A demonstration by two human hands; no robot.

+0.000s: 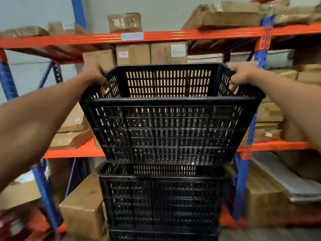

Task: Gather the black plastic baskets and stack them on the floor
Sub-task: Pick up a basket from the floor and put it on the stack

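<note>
A black slotted plastic basket [166,129] is held up in the middle of the view, empty, its bottom right at the rim of a stack of black baskets [161,200] below; I cannot tell whether they touch. My left hand [94,74] grips the left side rim of the top basket. On the right side rim my right hand [240,75] grips likewise. The bottom of the stack runs out of the frame, so the floor under it is hidden.
Orange and blue shelving [173,35] stands right behind the baskets, packed with cardboard boxes [133,53]. A brown box [85,206] sits low at the left of the stack. More boxes and flat cartons [271,200] fill the lower right shelf.
</note>
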